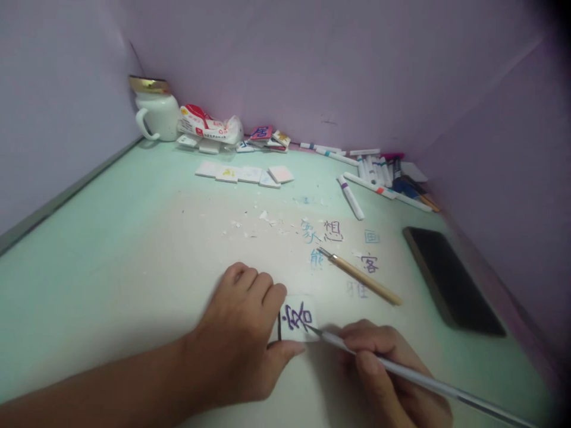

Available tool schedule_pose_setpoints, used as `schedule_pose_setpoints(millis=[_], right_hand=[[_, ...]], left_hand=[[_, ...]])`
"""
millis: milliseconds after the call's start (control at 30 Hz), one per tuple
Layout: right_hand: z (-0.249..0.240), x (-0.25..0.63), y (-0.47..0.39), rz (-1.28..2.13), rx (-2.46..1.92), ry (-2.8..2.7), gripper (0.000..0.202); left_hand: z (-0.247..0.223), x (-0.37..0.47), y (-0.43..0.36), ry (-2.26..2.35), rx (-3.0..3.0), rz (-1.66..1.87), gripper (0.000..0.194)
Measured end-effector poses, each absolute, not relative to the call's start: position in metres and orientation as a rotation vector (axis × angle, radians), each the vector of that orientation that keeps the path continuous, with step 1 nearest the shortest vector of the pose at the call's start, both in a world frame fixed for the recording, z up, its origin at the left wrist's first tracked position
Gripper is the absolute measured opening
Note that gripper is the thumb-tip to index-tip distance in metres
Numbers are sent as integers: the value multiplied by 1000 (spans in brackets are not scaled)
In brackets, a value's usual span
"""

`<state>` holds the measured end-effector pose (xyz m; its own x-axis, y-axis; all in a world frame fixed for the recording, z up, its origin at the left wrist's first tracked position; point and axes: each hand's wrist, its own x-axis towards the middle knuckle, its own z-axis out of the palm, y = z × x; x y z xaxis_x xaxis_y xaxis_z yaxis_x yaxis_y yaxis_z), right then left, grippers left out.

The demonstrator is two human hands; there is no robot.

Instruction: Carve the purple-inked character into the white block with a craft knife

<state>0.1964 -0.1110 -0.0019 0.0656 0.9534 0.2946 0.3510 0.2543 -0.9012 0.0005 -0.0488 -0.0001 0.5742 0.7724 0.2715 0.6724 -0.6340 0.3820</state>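
A small white carving block lies on the table with a purple character drawn on it, turned on its side. My left hand grips the block's left part between thumb and curled fingers, which hide that end. In my right hand is a slim silver craft knife, held like a pen. Its pointed tip touches or hovers just over the purple lines; I cannot tell which. Beyond the right hand lies a gouge with a wooden handle and metal tip.
White shavings and handwritten characters mark the tabletop. A dark phone lies at right. Behind are white blocks, a purple-banded marker, more markers, a red-white packet and a gold-lidded mug. Lilac walls enclose the table.
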Motion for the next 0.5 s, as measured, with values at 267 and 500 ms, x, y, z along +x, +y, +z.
schedule_pose_setpoints(millis=[267,500], right_hand=[[-6,202,-111,684,-1327,-1564,13],[-8,195,-113,664,-1353,-1510,20]], left_hand=[[-1,1,-48,1192,2586,624,28],[0,0,-48,1189,2574,591,28]])
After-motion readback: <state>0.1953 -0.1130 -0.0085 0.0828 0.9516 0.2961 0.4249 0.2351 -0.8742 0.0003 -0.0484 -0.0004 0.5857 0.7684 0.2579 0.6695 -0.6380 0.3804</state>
